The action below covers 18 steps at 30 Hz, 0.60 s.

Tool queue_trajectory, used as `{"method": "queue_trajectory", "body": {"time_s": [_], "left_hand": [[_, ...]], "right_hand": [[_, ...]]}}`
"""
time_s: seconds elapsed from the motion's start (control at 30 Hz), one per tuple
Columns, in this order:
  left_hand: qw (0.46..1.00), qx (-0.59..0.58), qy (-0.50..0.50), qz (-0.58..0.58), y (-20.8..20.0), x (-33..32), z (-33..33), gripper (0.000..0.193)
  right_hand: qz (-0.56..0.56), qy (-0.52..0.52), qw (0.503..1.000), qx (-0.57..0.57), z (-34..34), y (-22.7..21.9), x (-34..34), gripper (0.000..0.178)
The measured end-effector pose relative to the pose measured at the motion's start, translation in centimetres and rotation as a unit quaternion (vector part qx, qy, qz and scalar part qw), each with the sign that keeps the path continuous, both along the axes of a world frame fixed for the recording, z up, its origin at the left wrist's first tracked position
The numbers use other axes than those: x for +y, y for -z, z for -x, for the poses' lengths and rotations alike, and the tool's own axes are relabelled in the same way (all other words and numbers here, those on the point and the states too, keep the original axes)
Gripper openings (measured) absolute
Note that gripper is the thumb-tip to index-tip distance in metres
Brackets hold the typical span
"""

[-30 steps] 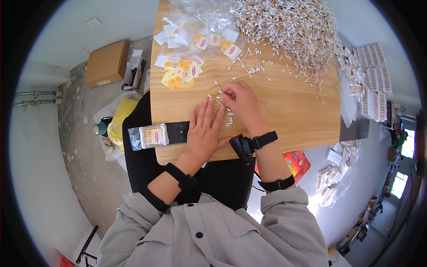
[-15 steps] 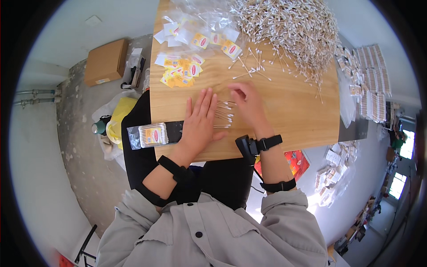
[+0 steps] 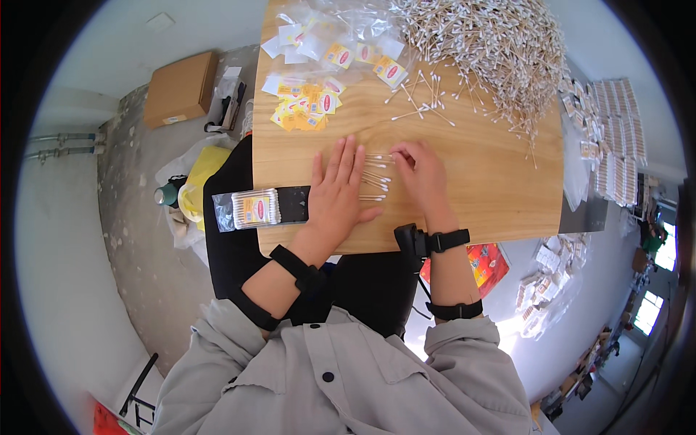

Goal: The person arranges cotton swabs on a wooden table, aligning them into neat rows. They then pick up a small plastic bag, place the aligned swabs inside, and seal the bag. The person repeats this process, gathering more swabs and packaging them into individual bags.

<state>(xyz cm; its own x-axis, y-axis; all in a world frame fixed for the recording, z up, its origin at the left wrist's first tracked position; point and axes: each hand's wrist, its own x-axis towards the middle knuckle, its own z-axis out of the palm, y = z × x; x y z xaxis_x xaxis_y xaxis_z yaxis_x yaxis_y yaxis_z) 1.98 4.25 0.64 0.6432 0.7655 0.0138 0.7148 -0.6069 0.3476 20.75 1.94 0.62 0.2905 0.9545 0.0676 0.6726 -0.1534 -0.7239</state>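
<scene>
Several cotton swabs point(image 3: 377, 175) partly beneath the flat left hand point(image 3: 336, 190)

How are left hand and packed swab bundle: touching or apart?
Apart. The head view shows black strip exposed between left hand and packed swab bundle.

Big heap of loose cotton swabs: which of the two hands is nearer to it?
Right. The right hand is on the wearer's side of the heap, apart from it; the left hand, palm down, is farther left and farther from it.
</scene>
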Motion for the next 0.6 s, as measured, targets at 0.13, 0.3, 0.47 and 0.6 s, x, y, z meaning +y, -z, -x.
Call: {"method": "queue_trajectory", "body": {"time_s": [0.13,0.3,0.47,0.6], "left_hand": [[0.999,0.025,-0.021,0.004,0.0,-0.1,-0.9,0.120],[0.999,-0.002,-0.030,0.014,-0.4,-0.2,-0.8,0.121],[1.000,-0.020,0.018,0.006,0.2,-0.3,-0.9,0.114],[0.998,-0.036,0.053,-0.019,0.6,-1.0,-0.3,0.106]], "right_hand": [[0.009,0.004,1.000,0.013,0.0,-0.4,1.0,0.008],[-0.050,0.109,0.985,0.127,0.4,1.1,0.7,0.019],[-0.164,0.148,0.901,0.374,1.8,4.7,-0.1,0.044],[-0.118,0.095,0.897,0.415,3.9,2.2,-0.2,0.055]]}}
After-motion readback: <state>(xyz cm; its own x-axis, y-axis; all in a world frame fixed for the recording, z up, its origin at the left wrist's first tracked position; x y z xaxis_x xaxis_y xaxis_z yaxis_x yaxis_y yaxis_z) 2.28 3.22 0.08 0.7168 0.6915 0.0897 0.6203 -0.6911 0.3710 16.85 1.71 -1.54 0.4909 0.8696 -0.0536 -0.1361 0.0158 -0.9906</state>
